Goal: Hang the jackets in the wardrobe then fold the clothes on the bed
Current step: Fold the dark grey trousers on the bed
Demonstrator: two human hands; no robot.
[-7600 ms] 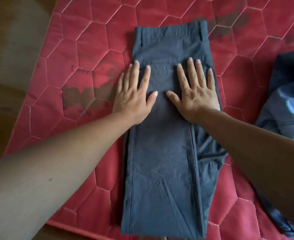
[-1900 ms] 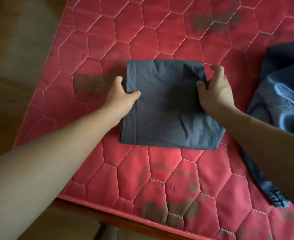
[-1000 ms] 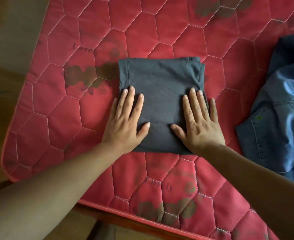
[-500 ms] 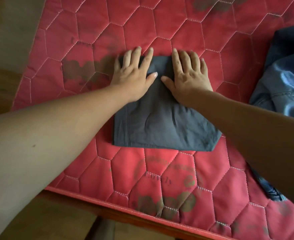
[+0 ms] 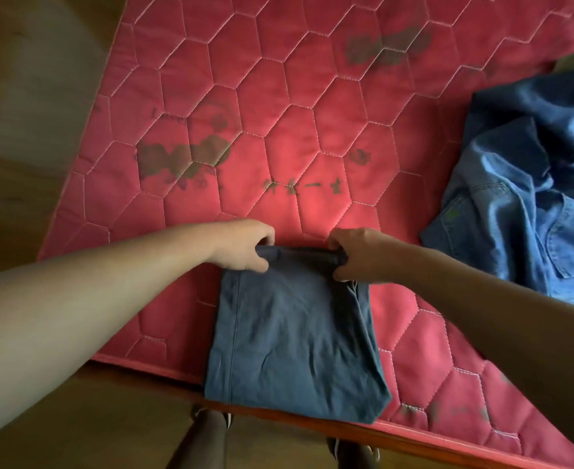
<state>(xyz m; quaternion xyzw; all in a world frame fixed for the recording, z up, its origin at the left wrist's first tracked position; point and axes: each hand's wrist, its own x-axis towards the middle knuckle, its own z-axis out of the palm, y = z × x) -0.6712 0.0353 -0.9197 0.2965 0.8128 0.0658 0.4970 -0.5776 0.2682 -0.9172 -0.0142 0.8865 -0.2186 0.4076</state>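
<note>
The folded grey trousers [image 5: 295,340] lie at the near edge of the red quilted mattress [image 5: 278,137], their lower end hanging slightly over the bed's edge. My left hand [image 5: 245,245] grips the far left corner of the bundle, fingers curled round its thick top fold. My right hand [image 5: 356,253] grips the far right corner the same way. The top edge is lifted a little between both hands.
A crumpled blue denim garment [image 5: 529,198] lies on the mattress at the right. The wooden bed frame [image 5: 414,438] runs along the near edge, with my legs and shoes below it. Brown floor lies to the left.
My hands were pressing flat on the far part of the trousers; now both grip the far edge. The bundle sits closer to the bed's near edge in view.
</note>
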